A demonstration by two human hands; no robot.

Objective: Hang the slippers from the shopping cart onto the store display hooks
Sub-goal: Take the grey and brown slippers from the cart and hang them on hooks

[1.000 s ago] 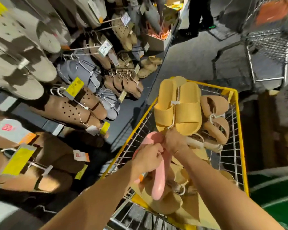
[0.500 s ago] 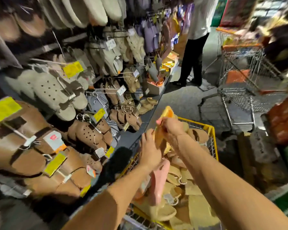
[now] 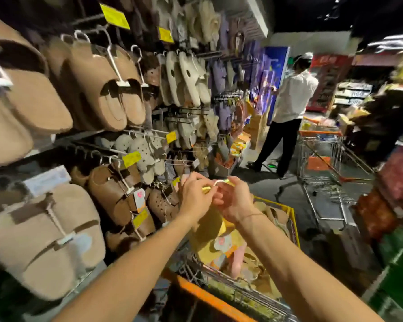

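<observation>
Both hands have risen from the shopping cart (image 3: pixel 291 219) toward the display rack. Left hand (image 3: pixel 193 194) and right hand (image 3: pixel 233 201) now meet, fingers curled, pinching the white hanger hook (image 3: pixel 219 182) of the yellow slippers (image 3: pixel 209 238), which hang below them over the cart. A pink slipper (image 3: pixel 237 259) lies inside.
</observation>
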